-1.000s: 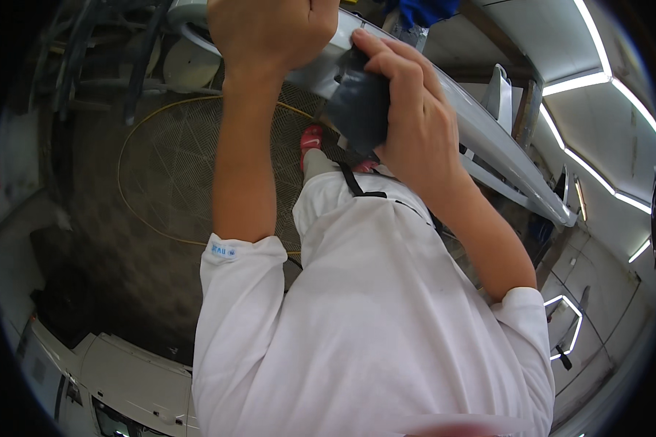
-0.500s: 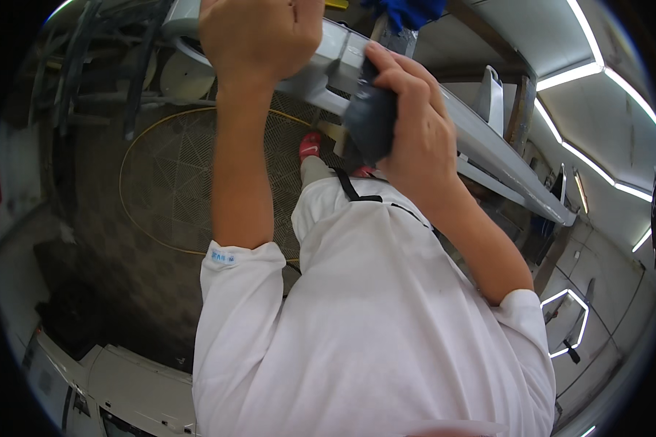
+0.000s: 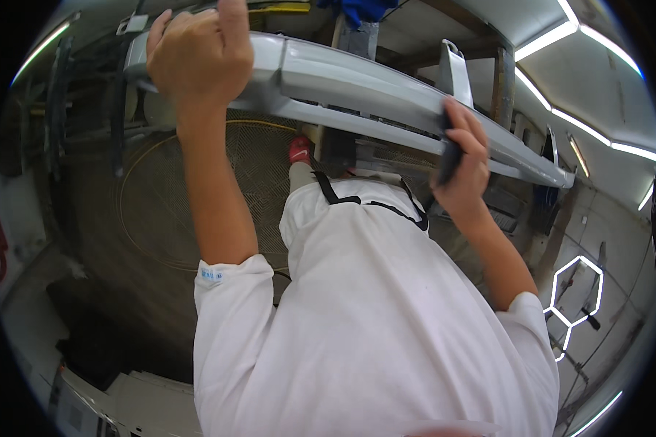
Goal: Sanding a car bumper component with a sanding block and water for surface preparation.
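Note:
A long silver-grey car bumper point(image 3: 372, 76) runs across the upper part of the view, from the left down to the right. My right hand point(image 3: 468, 164) has its fingers closed round a dark grey sheet that looks like sandpaper point(image 3: 450, 159); the sheet is edge-on and its upper end meets the bumper's near side. At the bumper's left end, my left hand point(image 3: 200, 62) is closed in front of the panel, knuckles upward. Its inner side is turned away, so whatever it holds is hidden.
Blue cloth point(image 3: 353, 11) hangs behind the bumper, near a post point(image 3: 357, 40). A yellow hose point(image 3: 135, 164) curves over the floor on the left. A white vehicle point(image 3: 153, 400) stands at the lower left. Lit hexagonal lamps point(image 3: 577, 291) show at the right.
My right hand has moved right and a little down along the bumper with the dark sheet. My left hand has shifted left, and the view has moved, exposing more of the bumper.

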`<state>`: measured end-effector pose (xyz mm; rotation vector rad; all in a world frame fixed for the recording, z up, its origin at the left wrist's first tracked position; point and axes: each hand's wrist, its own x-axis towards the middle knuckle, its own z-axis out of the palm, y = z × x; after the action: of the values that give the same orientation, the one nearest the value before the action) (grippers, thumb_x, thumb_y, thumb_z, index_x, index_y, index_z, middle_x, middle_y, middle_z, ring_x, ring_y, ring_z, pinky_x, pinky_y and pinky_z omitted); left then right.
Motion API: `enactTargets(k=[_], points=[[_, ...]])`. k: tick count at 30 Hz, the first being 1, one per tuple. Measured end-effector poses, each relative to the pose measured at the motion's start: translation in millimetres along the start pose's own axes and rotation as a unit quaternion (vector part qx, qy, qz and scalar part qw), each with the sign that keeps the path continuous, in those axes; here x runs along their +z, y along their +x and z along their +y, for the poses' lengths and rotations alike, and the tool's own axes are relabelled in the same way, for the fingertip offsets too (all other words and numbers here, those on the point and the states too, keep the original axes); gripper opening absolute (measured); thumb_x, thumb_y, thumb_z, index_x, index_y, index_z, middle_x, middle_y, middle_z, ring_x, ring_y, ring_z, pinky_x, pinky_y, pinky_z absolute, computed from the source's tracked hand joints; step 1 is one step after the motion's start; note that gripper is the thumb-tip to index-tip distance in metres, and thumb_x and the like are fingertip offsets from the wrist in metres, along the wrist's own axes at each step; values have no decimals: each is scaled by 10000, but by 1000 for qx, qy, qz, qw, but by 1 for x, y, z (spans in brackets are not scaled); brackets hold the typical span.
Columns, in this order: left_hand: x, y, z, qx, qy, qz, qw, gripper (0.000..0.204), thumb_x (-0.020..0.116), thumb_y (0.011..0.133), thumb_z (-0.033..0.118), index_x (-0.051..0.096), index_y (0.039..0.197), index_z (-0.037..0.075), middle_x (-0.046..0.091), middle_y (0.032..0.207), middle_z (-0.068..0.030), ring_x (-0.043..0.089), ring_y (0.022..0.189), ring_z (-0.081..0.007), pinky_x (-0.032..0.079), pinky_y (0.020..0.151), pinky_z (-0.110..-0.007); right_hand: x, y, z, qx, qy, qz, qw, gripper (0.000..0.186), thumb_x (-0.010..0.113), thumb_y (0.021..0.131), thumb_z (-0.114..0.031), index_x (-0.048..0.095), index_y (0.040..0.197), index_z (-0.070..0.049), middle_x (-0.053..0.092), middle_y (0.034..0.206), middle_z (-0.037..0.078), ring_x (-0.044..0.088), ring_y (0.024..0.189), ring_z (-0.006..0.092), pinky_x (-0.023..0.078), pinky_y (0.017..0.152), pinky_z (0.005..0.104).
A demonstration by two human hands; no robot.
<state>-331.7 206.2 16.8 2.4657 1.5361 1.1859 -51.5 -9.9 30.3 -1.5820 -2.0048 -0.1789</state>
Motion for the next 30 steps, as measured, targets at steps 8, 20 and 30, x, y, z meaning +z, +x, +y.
enactTargets(k=[8,20,30], points=[[3,1,-8,-17,-15,-19,1000,625,386,1083,364,699,633,64,646,614,-83,631,691,-275,437,1064,-417,86,73,-76,-78,66,10,995,154,603,914,-127,549,1009,-18,667,1308,159,615,1232,322,516,1069,426],[8,4,-1,-9,-46,27,999,641,402,1080,361,650,560,81,641,583,-39,608,636,-249,426,1055,-422,98,93,-86,-75,106,25,991,168,621,899,-66,550,1044,-20,646,1363,162,608,1253,328,529,1034,428],[-1,6,0,8,-20,0,1000,608,401,1088,341,688,640,46,670,648,-89,635,688,-293,423,1059,-425,104,114,-97,-42,125,49,990,191,612,873,-46,555,1042,19,678,1210,175,630,1164,334,537,1005,421]])
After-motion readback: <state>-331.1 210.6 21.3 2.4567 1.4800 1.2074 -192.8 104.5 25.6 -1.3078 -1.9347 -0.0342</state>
